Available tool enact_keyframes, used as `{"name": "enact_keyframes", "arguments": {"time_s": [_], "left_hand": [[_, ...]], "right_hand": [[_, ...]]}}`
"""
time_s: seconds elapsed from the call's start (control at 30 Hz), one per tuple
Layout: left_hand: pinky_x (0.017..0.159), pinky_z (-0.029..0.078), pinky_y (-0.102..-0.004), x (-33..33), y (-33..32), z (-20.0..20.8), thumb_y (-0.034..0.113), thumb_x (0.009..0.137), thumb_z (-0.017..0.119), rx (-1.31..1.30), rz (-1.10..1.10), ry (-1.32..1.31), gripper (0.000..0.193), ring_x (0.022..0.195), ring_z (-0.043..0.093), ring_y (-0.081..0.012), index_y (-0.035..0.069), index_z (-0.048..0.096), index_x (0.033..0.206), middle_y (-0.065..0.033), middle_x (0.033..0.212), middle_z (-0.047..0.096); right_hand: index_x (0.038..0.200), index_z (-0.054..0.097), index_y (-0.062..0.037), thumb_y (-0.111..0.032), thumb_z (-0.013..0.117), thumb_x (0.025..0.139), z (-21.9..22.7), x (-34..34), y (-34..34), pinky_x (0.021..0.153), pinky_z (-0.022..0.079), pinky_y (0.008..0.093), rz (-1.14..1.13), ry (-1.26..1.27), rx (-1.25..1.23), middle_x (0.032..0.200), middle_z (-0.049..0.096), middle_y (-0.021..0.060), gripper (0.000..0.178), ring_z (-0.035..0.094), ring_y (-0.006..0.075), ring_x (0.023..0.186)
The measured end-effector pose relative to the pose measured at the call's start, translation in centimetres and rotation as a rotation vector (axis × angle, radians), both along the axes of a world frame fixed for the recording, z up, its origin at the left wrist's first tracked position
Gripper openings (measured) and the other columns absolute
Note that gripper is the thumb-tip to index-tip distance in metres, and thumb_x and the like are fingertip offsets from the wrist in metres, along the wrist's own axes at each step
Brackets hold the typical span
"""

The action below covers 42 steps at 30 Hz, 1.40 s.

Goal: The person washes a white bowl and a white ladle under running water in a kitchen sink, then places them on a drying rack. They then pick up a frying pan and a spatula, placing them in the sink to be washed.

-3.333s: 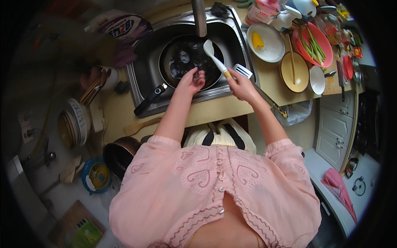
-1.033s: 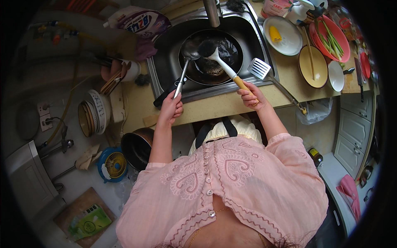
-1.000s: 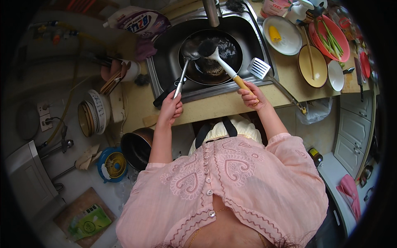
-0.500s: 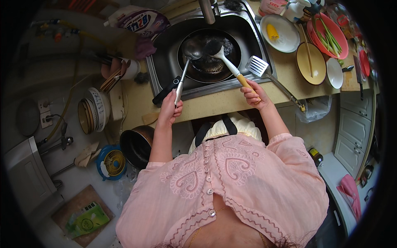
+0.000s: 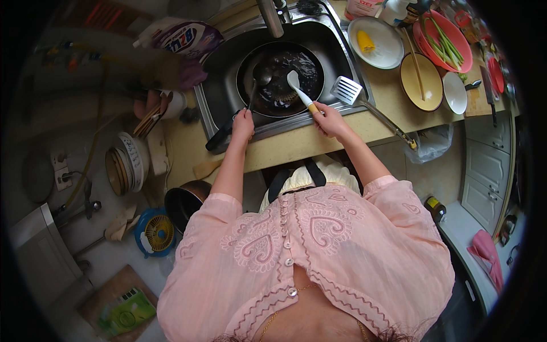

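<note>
A dark frying pan [image 5: 245,62] with water in it sits in the steel sink [image 5: 225,77]. Its black handle [image 5: 219,135] rests over the sink's front left edge. My left hand [image 5: 243,124] is closed round the handle of a metal ladle [image 5: 262,77], whose bowl is down in the pan. In my closed right hand [image 5: 329,120] is a brush [image 5: 302,94] with a white neck and a yellowish handle. The brush's head is low in the pan, its bristles hidden. To the right, a slotted spatula [image 5: 346,90] lies across the sink's rim and the counter.
The faucet [image 5: 270,20] stands over the sink's back edge. On the right counter are a white bowl [image 5: 393,54], a yellow bowl [image 5: 407,85], a small white bowl [image 5: 454,94] and a red basin [image 5: 464,48] with green onions. A purple-and-white bag [image 5: 182,39] lies at back left.
Both hands have moved forward and inward over the sink. The ladle's bowl and the brush's head, raised above the pan before, are now down in it. The spatula stays in place.
</note>
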<state>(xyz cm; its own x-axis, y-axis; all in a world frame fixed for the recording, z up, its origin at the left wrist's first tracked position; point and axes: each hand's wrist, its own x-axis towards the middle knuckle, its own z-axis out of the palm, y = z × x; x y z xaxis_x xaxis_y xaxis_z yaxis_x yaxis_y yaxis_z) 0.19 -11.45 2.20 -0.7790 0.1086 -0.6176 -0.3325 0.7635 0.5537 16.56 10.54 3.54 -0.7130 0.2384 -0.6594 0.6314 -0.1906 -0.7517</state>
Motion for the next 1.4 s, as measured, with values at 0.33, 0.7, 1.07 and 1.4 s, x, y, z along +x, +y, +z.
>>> {"name": "enact_keyframes", "arguments": {"time_s": [0.33,0.7,1.07,1.4], "left_hand": [[0.033,0.025,-0.0212,-0.2,4.7,-0.4,0.033,0.093,0.035,0.180,0.225,-0.486,0.026,0.040,0.033,-0.0084,0.017,0.046,0.111,-0.0034,0.063,0.045],[0.032,0.027,-0.0242,1.5,3.9,-0.4,0.032,0.094,0.036,0.145,0.228,-0.376,0.029,0.038,0.036,-0.0100,0.016,0.049,0.114,-0.0042,0.059,0.047],[0.033,0.029,-0.0253,1.9,3.7,-1.0,0.032,0.093,0.037,0.162,0.266,-0.400,0.032,0.038,0.037,-0.0111,0.016,0.049,0.118,-0.0043,0.059,0.047],[0.034,0.029,-0.0254,2.0,3.6,-0.2,0.034,0.093,0.037,0.126,0.199,-0.398,0.031,0.039,0.039,-0.0114,0.018,0.049,0.116,-0.0050,0.062,0.048]], "right_hand": [[0.114,0.053,-0.0018,-0.017,0.046,0.082,-3.3,-6.2,0.3,0.079,0.045,0.0436,0.239,0.196,0.670,0.092,0.060,0.0245,0.036,0.057,0.0383,0.088],[0.103,0.057,-0.0020,-0.016,0.043,0.085,-6.4,-10.3,0.6,0.073,0.048,0.0430,0.518,0.001,0.741,0.093,0.062,0.0209,0.027,0.059,0.0371,0.086],[0.098,0.059,-0.0021,-0.015,0.041,0.087,-6.5,-10.7,0.9,0.071,0.050,0.0435,0.436,-0.044,0.818,0.092,0.063,0.0192,0.025,0.061,0.0338,0.085],[0.097,0.062,-0.0037,-0.015,0.051,0.080,-4.9,-11.3,2.2,0.045,0.046,0.0362,0.310,-0.070,0.329,0.070,0.061,0.0162,0.023,0.060,0.0257,0.057]]}}
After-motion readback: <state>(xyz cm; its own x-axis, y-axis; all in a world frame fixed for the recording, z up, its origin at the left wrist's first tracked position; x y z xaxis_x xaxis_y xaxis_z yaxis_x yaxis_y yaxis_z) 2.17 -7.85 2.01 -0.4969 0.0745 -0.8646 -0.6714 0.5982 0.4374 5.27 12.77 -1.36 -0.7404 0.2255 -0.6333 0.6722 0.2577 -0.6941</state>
